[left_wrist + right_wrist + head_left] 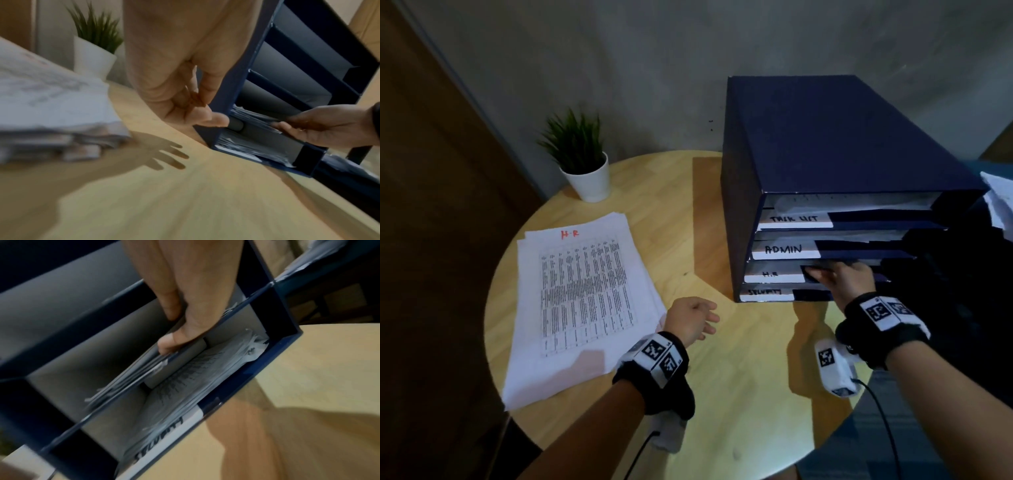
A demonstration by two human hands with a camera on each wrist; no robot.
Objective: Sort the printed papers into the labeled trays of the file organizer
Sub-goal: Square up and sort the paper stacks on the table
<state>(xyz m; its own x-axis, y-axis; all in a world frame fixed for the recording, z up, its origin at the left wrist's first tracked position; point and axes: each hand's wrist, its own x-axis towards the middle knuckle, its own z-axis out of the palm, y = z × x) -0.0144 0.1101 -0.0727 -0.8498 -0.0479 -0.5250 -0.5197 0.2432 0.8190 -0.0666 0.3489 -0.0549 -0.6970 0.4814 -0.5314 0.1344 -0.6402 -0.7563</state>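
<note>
A stack of printed papers (585,291), the top sheet marked "H-R" in red, lies on the left of the round wooden table (739,394). At the right stands the navy file organizer (825,137), its trays labelled TASK LIST, ADMIN, H.R (770,274) and SECURITY (763,292). My right hand (822,272) reaches into the H.R tray and pinches a sheaf of papers (127,379) at the tray's front between thumb and fingers. My left hand (709,323) hovers over the table between stack and organizer, fingers relaxed and holding nothing. More printed sheets (185,386) lie in the SECURITY tray.
A potted green plant (582,161) in a white pot stands at the table's back left, near the grey wall. Loose white papers (1000,202) show at the right edge beyond the organizer. Bare tabletop lies in front of the organizer.
</note>
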